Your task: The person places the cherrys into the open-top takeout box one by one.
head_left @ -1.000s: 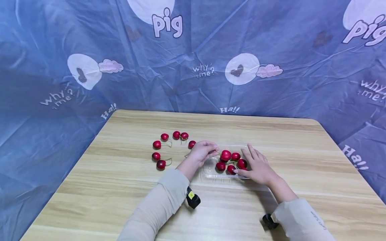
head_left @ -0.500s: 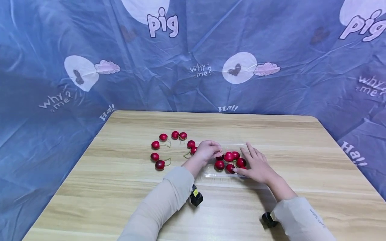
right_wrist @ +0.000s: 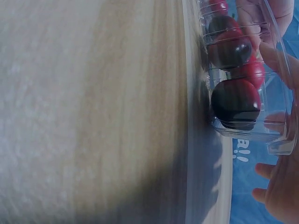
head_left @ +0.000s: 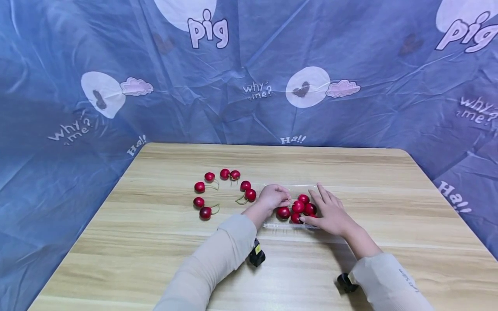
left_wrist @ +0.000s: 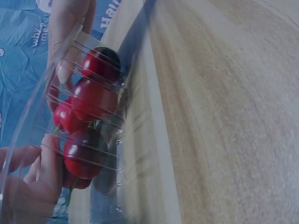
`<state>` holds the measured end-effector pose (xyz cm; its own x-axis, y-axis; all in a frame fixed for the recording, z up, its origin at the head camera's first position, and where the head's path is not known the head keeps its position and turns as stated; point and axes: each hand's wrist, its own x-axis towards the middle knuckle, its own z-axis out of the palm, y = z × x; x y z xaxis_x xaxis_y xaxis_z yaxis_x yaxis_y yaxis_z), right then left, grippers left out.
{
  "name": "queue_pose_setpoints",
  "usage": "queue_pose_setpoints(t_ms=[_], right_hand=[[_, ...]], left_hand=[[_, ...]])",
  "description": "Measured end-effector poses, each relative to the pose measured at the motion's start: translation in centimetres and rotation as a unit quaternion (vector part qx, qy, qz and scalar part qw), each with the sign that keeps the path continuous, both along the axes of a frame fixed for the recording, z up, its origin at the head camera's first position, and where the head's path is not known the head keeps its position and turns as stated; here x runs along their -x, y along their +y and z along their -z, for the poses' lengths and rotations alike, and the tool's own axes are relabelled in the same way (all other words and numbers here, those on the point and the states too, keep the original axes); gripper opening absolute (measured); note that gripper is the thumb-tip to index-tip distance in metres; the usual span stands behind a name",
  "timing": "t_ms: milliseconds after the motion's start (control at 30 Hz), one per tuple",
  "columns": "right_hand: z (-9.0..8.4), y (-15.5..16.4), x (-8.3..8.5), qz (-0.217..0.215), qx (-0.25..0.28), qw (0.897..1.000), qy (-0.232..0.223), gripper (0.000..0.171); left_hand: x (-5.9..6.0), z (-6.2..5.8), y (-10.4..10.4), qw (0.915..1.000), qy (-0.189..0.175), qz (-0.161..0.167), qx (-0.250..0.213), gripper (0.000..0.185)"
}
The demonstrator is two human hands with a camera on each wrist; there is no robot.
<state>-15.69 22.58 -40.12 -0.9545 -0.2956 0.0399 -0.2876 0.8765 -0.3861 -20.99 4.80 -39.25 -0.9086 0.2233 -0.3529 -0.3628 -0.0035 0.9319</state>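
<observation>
A clear plastic container (head_left: pixel 272 225) with several red cherries in it stands at the table's middle. Over its left part my left hand (head_left: pixel 272 196) pinches a cherry's green stem (left_wrist: pixel 57 129); the cherry (head_left: pixel 298 207) rests among the others. The left wrist view shows that thumb and fingers behind the clear wall, the fingertip right at the stem. My right hand (head_left: pixel 330 214) rests across the container's right end with its fingers spread straight. Its thumb reaches over the near rim beside a cherry (head_left: pixel 296 218), and the palm partly hides the cherries there.
Left of the container, several cherries lie in a loose ring on the wooden table (head_left: pixel 155 242), among them a stemmed pair (head_left: pixel 250 195) close to the container. A blue printed cloth (head_left: pixel 233 116) hangs behind the table. Each wrist carries a small black camera (head_left: pixel 256 255).
My left hand has moved right and slightly down over the container, and the cherry on its stem has shifted the same way. The right hand has stayed in place.
</observation>
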Motion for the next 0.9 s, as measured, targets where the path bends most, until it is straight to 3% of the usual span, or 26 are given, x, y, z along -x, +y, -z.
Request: queue_pose_setpoints(t_ms=[367, 700, 900], right_hand=[[-0.1, -0.1, 0.0, -0.002, 0.0, 1.0, -0.004, 0.087], [-0.2, -0.1, 0.0, -0.001, -0.003, 1.0, -0.005, 0.087], [-0.2, -0.1, -0.1, -0.001, 0.0, 1.0, -0.009, 0.087]], left_hand=[[-0.2, -0.1, 0.4, 0.9979, 0.018, -0.001, 0.062, 0.013], [0.1, -0.3, 0.1, 0.9939, 0.041, 0.034, 0.096, 0.01], [-0.1, -1.0, -0.6, 0.9865, 0.06, 0.068, 0.136, 0.012]])
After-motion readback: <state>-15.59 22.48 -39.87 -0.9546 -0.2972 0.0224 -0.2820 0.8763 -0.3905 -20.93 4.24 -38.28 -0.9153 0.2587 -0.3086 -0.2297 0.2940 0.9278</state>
